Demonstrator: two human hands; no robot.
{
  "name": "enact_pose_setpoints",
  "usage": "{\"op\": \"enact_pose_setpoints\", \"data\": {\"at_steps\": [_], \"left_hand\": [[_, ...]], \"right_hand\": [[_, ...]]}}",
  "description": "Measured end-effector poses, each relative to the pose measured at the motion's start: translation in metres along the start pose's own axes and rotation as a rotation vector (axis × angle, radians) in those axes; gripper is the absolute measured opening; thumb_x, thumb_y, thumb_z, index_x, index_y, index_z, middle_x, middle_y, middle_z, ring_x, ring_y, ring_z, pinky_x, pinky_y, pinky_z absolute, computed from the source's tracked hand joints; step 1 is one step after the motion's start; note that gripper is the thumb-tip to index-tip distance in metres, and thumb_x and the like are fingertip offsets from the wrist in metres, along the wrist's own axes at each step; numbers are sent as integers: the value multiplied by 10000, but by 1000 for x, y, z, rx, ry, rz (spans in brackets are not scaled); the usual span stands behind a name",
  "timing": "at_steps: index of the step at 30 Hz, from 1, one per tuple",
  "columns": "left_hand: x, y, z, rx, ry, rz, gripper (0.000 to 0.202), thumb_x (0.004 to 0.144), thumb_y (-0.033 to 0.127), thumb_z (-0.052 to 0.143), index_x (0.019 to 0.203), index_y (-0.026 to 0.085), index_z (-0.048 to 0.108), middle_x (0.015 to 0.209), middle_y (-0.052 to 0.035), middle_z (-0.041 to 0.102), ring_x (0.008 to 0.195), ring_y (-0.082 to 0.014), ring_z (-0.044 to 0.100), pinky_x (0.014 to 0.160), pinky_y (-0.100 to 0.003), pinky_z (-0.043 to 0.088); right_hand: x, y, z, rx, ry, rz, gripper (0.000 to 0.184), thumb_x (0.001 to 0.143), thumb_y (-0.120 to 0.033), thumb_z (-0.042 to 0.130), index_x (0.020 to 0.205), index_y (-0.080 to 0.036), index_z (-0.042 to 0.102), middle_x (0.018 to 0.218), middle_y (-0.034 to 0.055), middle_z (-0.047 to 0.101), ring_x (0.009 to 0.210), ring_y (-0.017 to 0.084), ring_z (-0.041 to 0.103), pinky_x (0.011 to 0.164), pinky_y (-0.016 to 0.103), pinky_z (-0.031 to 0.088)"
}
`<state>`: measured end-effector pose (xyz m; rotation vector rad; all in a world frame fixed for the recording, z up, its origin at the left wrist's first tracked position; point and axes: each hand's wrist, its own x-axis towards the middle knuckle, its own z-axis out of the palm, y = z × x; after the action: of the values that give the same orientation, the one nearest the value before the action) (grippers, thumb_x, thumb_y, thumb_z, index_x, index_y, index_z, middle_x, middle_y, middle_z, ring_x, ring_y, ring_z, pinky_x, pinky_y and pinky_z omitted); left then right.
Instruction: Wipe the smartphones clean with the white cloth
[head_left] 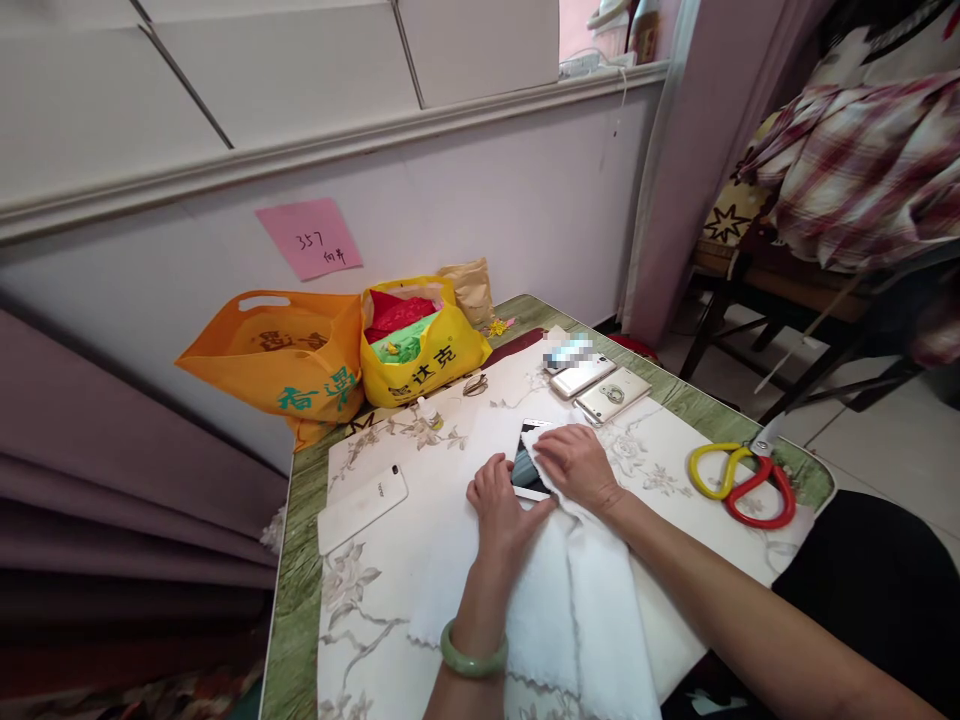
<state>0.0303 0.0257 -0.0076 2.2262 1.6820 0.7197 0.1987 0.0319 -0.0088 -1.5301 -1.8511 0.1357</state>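
A smartphone (531, 482) with a white frame and dark screen lies face up on the flower-patterned table covering. My left hand (501, 505) grips it, fingers along its left edge and thumb at its lower end. A white cloth (551, 590) spreads toward me beneath my wrists. My right hand (579, 465) holds one part of this cloth against the phone's screen, fingers bent over the fabric. Beyond my right hand lie a phone with a ring on its back (613, 396) and a silver phone (582, 375). Off to the left rests a white phone (363, 508), back up.
Scissors (750, 475) with yellow and red handles lie at the right. An orange bag (277, 350) and a yellow bag (427, 350) stand at the back left. A small bottle (430, 412) is before them. A chair (795, 290) with clothes stands beyond the table.
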Motion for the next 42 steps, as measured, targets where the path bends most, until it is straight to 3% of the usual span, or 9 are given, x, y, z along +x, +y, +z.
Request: {"op": "enact_pose_setpoints", "data": {"at_steps": [5, 11, 17, 19, 25, 29, 33, 36, 42], "left_hand": [[0, -1, 2, 13, 12, 5, 600, 606, 406, 771, 1112, 225, 504, 1305, -115, 542, 1238, -312, 460, 1043, -473, 284], [1, 0, -1, 16, -7, 18, 592, 617, 423, 773, 1103, 218, 505, 1309, -111, 542, 1249, -308, 451, 1044, -472, 282], [1, -1, 0, 21, -7, 16, 548, 648, 409, 748, 1101, 221, 503, 1323, -119, 535, 1243, -308, 455, 1040, -470, 282], [1, -1, 0, 25, -16, 13, 532, 659, 415, 739, 1099, 226, 508, 1324, -124, 535, 1245, -313, 455, 1038, -472, 280], [1, 1, -2, 24, -23, 14, 591, 629, 417, 765, 1123, 227, 502, 1312, -115, 538, 1247, -320, 450, 1041, -481, 275], [1, 1, -2, 24, -11, 20, 587, 629, 417, 770, 1113, 225, 497, 1302, -112, 540, 1239, -315, 457, 1037, -476, 286], [1, 1, -3, 26, -2, 33, 565, 642, 445, 765, 1089, 221, 501, 1299, -113, 543, 1233, -312, 463, 1027, -473, 300], [1, 0, -2, 28, -3, 37, 573, 643, 447, 764, 1096, 219, 497, 1295, -112, 542, 1228, -306, 463, 1028, -474, 299], [1, -2, 2, 53, 18, 53, 615, 620, 413, 772, 1126, 212, 486, 1286, -106, 545, 1224, -309, 470, 1025, -482, 310]], "right_hand": [[-1, 4, -9, 25, -197, -222, 276, 946, -355, 528, 1161, -291, 688, 1197, 41, 696, 1146, 214, 586, 1065, 431, 335], [0, 8, -9, -240, -22, 108, 345, 980, -332, 468, 1286, -266, 615, 1328, 47, 622, 1353, 301, 412, 1146, 586, 126], [-11, 3, -21, 14, -279, -338, 309, 976, -316, 474, 1234, -323, 645, 1253, -8, 673, 1291, 193, 507, 1155, 452, 240], [-13, 3, -23, 59, -302, -399, 290, 973, -312, 477, 1190, -339, 668, 1205, -23, 698, 1252, 175, 544, 1153, 436, 251], [-9, 11, -16, -233, -18, 63, 330, 993, -268, 425, 1238, -274, 646, 1280, 34, 656, 1341, 273, 446, 1160, 579, 134], [-18, 8, -26, -206, -126, -119, 337, 989, -274, 435, 1267, -282, 625, 1345, 3, 610, 1420, 269, 329, 1188, 559, 81], [-36, 3, -40, -76, -261, -314, 329, 987, -284, 447, 1260, -323, 626, 1290, -27, 648, 1407, 234, 362, 1197, 537, 107], [-35, 5, -42, -82, -255, -271, 336, 996, -285, 438, 1273, -339, 620, 1274, -18, 658, 1410, 248, 358, 1188, 580, 86], [0, 14, -29, -265, -148, -32, 348, 1003, -250, 419, 1286, -307, 613, 1308, 5, 637, 1420, 285, 330, 1168, 633, 46]]}}
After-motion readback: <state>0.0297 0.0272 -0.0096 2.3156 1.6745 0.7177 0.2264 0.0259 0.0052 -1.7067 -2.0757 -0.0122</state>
